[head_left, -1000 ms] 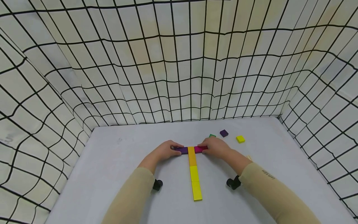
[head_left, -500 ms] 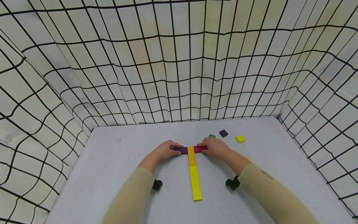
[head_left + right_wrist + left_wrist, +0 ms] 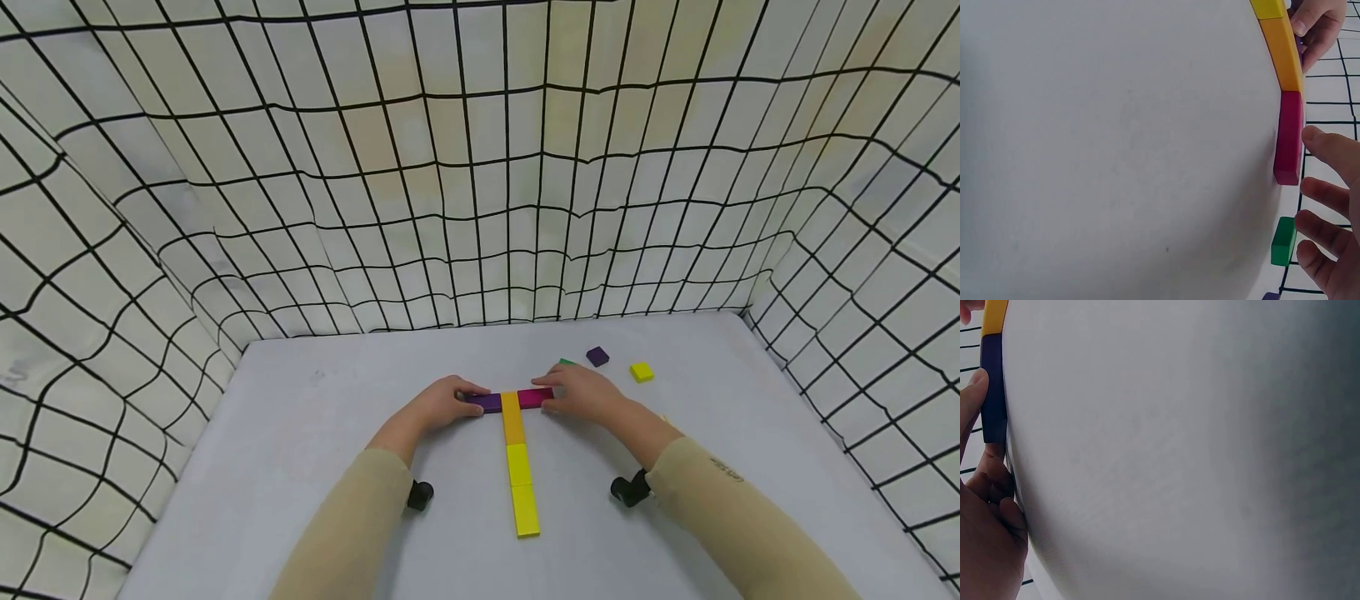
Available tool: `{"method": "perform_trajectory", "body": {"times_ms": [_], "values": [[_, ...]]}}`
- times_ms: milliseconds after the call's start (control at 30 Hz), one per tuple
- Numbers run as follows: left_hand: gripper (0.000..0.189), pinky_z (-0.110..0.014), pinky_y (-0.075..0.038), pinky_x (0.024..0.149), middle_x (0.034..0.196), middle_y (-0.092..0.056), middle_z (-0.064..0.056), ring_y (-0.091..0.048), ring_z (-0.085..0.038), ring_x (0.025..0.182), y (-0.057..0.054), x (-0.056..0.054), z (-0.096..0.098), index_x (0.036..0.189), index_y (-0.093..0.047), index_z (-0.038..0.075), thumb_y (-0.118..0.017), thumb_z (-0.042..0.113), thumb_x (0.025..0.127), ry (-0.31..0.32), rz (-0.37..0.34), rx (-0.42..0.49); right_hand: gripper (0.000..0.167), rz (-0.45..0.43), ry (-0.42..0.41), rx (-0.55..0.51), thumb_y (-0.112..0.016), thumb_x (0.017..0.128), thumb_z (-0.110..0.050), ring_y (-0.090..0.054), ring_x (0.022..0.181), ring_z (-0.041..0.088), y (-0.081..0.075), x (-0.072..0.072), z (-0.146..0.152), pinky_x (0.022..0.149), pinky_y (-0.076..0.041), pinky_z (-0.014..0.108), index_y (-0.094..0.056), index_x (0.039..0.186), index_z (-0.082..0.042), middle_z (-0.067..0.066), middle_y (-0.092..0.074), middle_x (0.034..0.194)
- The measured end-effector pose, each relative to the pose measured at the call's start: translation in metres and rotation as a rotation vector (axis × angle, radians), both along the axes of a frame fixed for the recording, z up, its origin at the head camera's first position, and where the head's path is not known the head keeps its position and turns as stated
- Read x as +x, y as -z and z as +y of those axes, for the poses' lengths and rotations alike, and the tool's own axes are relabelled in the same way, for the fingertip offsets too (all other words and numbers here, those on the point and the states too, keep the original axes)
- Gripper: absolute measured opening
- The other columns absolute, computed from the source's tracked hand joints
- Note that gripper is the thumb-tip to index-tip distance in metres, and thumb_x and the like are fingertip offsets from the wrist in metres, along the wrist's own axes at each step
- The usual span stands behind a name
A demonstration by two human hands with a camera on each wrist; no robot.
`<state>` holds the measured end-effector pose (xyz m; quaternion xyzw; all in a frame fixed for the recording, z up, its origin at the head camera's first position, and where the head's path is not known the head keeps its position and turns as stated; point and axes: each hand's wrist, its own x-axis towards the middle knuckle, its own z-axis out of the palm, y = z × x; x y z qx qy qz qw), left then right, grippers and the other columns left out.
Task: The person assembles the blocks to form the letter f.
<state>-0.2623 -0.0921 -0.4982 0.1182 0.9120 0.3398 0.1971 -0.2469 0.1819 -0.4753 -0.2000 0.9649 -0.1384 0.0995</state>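
Observation:
My left hand [image 3: 435, 404] pinches a dark purple block [image 3: 994, 387] between thumb and fingers, flat on the white table. That block's inner end meets the left side of an orange block [image 3: 512, 421]. On the orange block's other side lies a magenta block [image 3: 1288, 140], lined up with the purple one like the bar of a T. Two yellow blocks [image 3: 518, 464] continue the stem toward me. My right hand [image 3: 587, 393] is spread around the magenta block's outer end, its fingers loosely extended and its thumb beside the block.
Behind the right hand lie a green block [image 3: 1282, 242], partly hidden in the head view, a small dark purple block [image 3: 597, 357] and a small yellow block [image 3: 642, 372]. Pale wooden pieces show by the right forearm. Black-gridded white netting [image 3: 480, 192] encloses the white table [image 3: 315, 492].
My right hand's fingers have loosened from the magenta block and moved slightly outward, showing more of it. The left hand keeps its grip on the purple block.

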Motion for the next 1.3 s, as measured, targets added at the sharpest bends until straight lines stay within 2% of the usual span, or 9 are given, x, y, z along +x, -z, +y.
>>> {"method": "perform_trajectory", "body": {"times_ms": [167, 400, 467, 667, 900, 1000, 1133, 1300], "values": [[0.033, -0.048, -0.041, 0.105, 0.123, -0.061, -0.002, -0.053, -0.024, 0.111, 0.001, 0.000, 0.001, 0.123, -0.071, 0.029, -0.073, 0.029, 0.091, 0.007, 0.004, 0.005, 0.043, 0.001, 0.024, -0.002, -0.075, 0.089, -0.037, -0.057, 0.111, 0.019, -0.002, 0.002, 0.011, 0.094, -0.051, 0.039, -0.067, 0.130, -0.029, -0.003, -0.065, 0.119], [0.033, -0.047, -0.042, 0.105, 0.123, -0.061, -0.002, -0.053, -0.024, 0.111, 0.000, 0.000, 0.001, 0.123, -0.071, 0.030, -0.073, 0.030, 0.091, -0.005, -0.001, -0.001, 0.042, -0.018, 0.062, -0.017, -0.073, 0.090, -0.035, -0.053, 0.125, 0.026, -0.008, 0.009, 0.028, 0.103, -0.044, 0.049, -0.067, 0.130, -0.027, 0.004, -0.061, 0.131], [0.033, -0.047, -0.042, 0.105, 0.123, -0.061, -0.002, -0.053, -0.024, 0.111, 0.000, 0.000, 0.001, 0.124, -0.071, 0.030, -0.073, 0.030, 0.091, -0.001, -0.001, 0.000, 0.041, -0.015, 0.066, -0.021, -0.073, 0.090, -0.034, -0.052, 0.125, 0.028, -0.009, 0.012, 0.034, 0.104, -0.044, 0.050, -0.067, 0.130, -0.026, 0.005, -0.061, 0.132], [0.033, -0.046, -0.042, 0.103, 0.123, -0.060, -0.002, -0.053, -0.023, 0.109, 0.000, 0.001, 0.001, 0.124, -0.071, 0.030, -0.073, 0.031, 0.091, 0.005, 0.001, 0.006, 0.041, -0.007, 0.070, -0.043, -0.073, 0.090, -0.034, -0.056, 0.116, 0.027, -0.012, 0.021, 0.054, 0.098, -0.048, 0.047, -0.068, 0.130, -0.024, 0.005, -0.063, 0.122], [0.033, -0.043, -0.043, 0.100, 0.120, -0.060, 0.000, -0.051, -0.022, 0.104, -0.001, 0.002, 0.001, 0.124, -0.071, 0.030, -0.072, 0.031, 0.091, 0.004, 0.005, 0.006, 0.042, -0.009, 0.073, -0.071, -0.073, 0.091, -0.032, -0.058, 0.115, 0.029, -0.018, 0.039, 0.086, 0.095, -0.049, 0.049, -0.068, 0.130, -0.019, 0.007, -0.064, 0.122], [0.033, -0.043, -0.043, 0.101, 0.121, -0.060, -0.001, -0.051, -0.022, 0.104, -0.002, 0.002, 0.000, 0.124, -0.071, 0.030, -0.072, 0.032, 0.091, 0.001, 0.006, 0.001, 0.042, -0.010, 0.069, -0.077, -0.072, 0.091, -0.032, -0.060, 0.108, 0.027, -0.020, 0.046, 0.101, 0.092, -0.051, 0.048, -0.068, 0.130, -0.017, 0.007, -0.065, 0.120], [0.033, -0.044, -0.043, 0.101, 0.122, -0.060, -0.002, -0.052, -0.023, 0.105, -0.002, 0.002, 0.000, 0.124, -0.071, 0.029, -0.073, 0.031, 0.091, 0.001, 0.008, 0.001, 0.041, -0.019, 0.081, -0.074, -0.071, 0.092, -0.032, -0.059, 0.095, 0.022, -0.020, 0.053, 0.118, 0.082, -0.052, 0.041, -0.068, 0.130, -0.016, 0.007, -0.064, 0.119], [0.033, -0.044, -0.043, 0.100, 0.122, -0.059, -0.002, -0.051, -0.023, 0.104, -0.001, 0.001, 0.000, 0.124, -0.071, 0.029, -0.073, 0.030, 0.091, 0.006, 0.008, 0.002, 0.042, -0.065, 0.131, -0.085, -0.072, 0.091, -0.033, -0.053, 0.088, 0.016, -0.021, 0.064, 0.135, 0.071, -0.048, 0.032, -0.068, 0.130, -0.017, 0.003, -0.063, 0.114]]}}
